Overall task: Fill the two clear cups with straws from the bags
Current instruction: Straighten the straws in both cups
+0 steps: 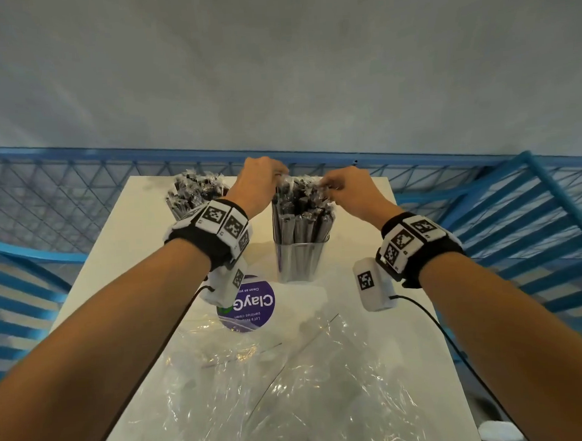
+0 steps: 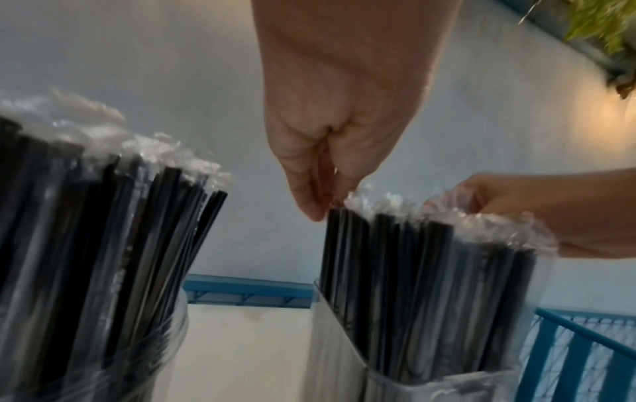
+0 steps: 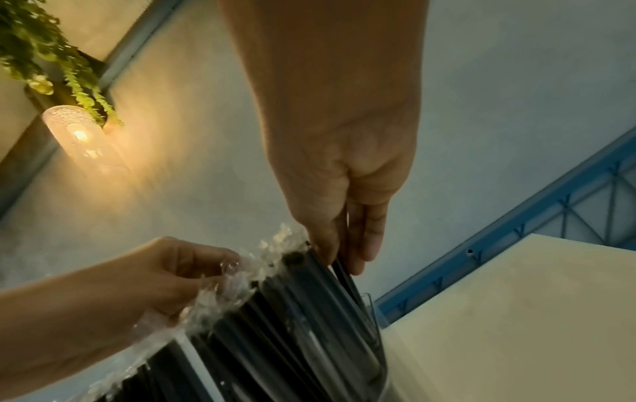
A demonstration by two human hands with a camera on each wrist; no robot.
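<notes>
Two clear cups stand on the white table (image 1: 360, 216), both packed with black straws in clear wrappers. The left cup's straws (image 1: 195, 195) (image 2: 103, 231) stand untouched. Both hands are at the top of the right cup's straws (image 1: 299, 213) (image 2: 430, 258) (image 3: 292, 299), which rise from the right cup (image 1: 300, 263) (image 2: 430, 380). My left hand (image 1: 277, 175) (image 2: 321, 206) pinches wrapper tips at the bundle's left edge. My right hand (image 1: 328, 184) (image 3: 344, 258) pinches a straw at its right edge, fingers pointing down.
Crumpled empty clear bags (image 1: 291, 389) lie on the near half of the table beside a round purple sticker (image 1: 253, 306). A blue mesh railing (image 1: 78, 177) runs behind the table. Blue slatted chairs (image 1: 526, 228) stand to either side. A wall lamp (image 3: 79, 136) glows above.
</notes>
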